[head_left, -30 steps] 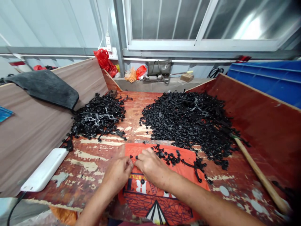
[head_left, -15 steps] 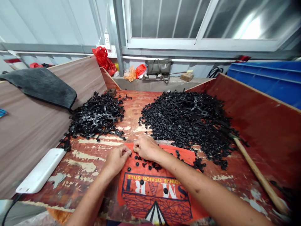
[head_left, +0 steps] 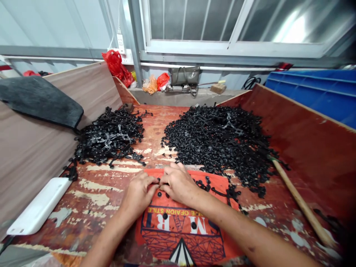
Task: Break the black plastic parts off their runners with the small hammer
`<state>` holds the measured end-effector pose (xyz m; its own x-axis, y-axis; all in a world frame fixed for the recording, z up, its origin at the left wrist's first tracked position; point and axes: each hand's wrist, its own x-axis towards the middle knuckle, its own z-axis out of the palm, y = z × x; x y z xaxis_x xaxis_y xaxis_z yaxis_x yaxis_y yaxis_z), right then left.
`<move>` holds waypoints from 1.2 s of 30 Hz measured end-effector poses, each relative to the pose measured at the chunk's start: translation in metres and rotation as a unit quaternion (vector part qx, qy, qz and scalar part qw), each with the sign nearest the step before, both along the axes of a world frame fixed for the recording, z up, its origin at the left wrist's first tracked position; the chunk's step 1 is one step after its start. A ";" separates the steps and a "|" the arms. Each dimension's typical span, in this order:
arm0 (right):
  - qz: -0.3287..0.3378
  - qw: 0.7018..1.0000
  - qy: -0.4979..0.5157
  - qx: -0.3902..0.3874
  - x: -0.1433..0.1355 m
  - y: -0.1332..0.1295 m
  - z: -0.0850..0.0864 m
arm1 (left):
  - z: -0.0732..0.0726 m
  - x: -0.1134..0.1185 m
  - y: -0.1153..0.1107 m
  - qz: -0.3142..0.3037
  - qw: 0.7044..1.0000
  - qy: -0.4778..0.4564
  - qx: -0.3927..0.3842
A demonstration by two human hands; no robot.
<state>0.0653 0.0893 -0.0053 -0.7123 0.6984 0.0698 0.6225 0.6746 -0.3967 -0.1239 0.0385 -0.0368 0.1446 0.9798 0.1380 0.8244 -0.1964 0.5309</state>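
Note:
Over the top edge of a red printed cloth [head_left: 183, 237], my two hands meet with fingertips almost touching. My left hand [head_left: 139, 193] is closed in a pinch, with a small black piece [head_left: 158, 180] at its fingertips. From the other side, my right hand [head_left: 176, 183] pinches at the same spot; its fingers partly hide the piece. Round black pieces [head_left: 165, 216] lie loose on the cloth below the hands. Thin black branched strips [head_left: 229, 193] rest at the cloth's right edge, beyond my right wrist.
A large heap of small black parts [head_left: 214, 141] spreads behind the cloth, right of centre. Another black heap [head_left: 108, 137] sits at left. A white plastic device [head_left: 39, 205] with a cable lies left; a wooden handle [head_left: 303, 202] lies right. Boards [head_left: 306, 126] wall the table's sides.
My hands have come together, the left moving right towards the right hand. Both now pinch at one spot. The view has shifted slightly.

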 end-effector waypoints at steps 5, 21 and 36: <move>-0.027 0.999 -0.014 -0.033 -0.005 0.005 -0.006 | -0.001 -0.001 -0.007 -0.008 0.999 0.034 -0.027; 0.010 1.000 -0.015 0.025 0.021 0.019 0.006 | 0.002 -0.009 0.027 0.030 0.997 0.057 -0.053; -0.041 0.996 -0.042 0.066 0.019 0.024 -0.002 | 0.030 0.039 0.016 -0.047 0.991 0.108 -0.060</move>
<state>0.0841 0.1129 -0.0073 -0.6604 0.7430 0.1085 0.7047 0.6631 -0.2524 -0.0851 0.0543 -0.0069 0.2490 0.9682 -0.0230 0.9029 -0.2235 0.3673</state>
